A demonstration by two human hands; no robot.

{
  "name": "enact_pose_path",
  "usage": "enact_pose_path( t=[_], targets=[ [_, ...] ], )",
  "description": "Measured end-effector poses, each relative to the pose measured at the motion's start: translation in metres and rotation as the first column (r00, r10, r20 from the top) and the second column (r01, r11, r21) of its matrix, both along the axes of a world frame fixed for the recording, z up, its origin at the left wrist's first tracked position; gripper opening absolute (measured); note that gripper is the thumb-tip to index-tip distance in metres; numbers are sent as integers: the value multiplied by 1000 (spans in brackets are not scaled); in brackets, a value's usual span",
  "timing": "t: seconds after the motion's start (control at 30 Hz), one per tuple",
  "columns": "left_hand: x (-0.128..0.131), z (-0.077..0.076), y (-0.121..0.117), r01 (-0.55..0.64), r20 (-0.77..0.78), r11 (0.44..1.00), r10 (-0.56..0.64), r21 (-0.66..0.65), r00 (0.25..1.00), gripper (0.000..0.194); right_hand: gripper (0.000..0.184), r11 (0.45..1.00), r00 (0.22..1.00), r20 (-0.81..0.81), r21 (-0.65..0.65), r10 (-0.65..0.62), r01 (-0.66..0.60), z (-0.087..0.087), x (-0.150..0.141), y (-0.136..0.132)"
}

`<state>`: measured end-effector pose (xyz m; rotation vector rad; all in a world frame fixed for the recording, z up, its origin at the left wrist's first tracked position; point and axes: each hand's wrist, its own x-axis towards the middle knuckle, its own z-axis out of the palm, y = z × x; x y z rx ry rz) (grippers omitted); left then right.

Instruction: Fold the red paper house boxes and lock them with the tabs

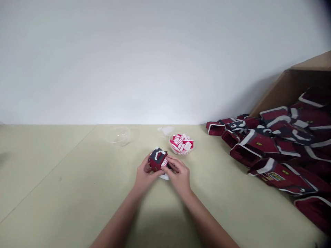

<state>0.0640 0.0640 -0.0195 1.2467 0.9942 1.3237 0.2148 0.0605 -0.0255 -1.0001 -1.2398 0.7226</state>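
A small dark-red paper box shaped like a house (157, 158), with a navy roof and white trim, sits between both hands just above the table. My left hand (143, 174) wraps around its left side with curled fingers. My right hand (178, 174) grips its right side, fingers pinched at a red-and-white striped piece by the box's edge. Something white shows under the hands. Just behind them stands a clear bowl (181, 144) filled with several red-and-white wrapped pieces.
A second clear bowl (118, 136) stands at the back left, with nothing visible inside. A heap of the same red house boxes (274, 151) spills from a tipped cardboard carton (292, 86) on the right. A white wall runs behind the pale green table (64, 186).
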Motion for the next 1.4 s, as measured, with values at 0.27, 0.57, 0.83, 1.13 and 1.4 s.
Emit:
enact_pose_path(
  t=[0.27, 0.57, 0.83, 1.13, 1.4],
  targets=[
    [3, -3, -4, 2, -16, 1000, -2, 12, 1000, 86, 28, 999, 999, -6, 33, -38, 38, -1, 4, 0],
    [4, -2, -3, -44, -7, 999, 44, 7, 999, 86, 29, 997, 999, 2, 68, -45, 44, 6, 2, -7],
    [6, -3, -5, -44, -47, 998, 46, 48, 998, 87, 31, 1000, 998, -56, -3, -18, 17, 3, -2, -6],
    [7, -4, -8, -46, -117, 976, 72, 214, 991, 72, 33, 996, 990, -136, -84, 31, -42, -1, -1, -6],
    [12, 5, -10, -79, 4, 993, 79, 82, 997, 76, 50, 980, 972, -207, -141, 112, -143, 6, -7, -5]
  ],
)
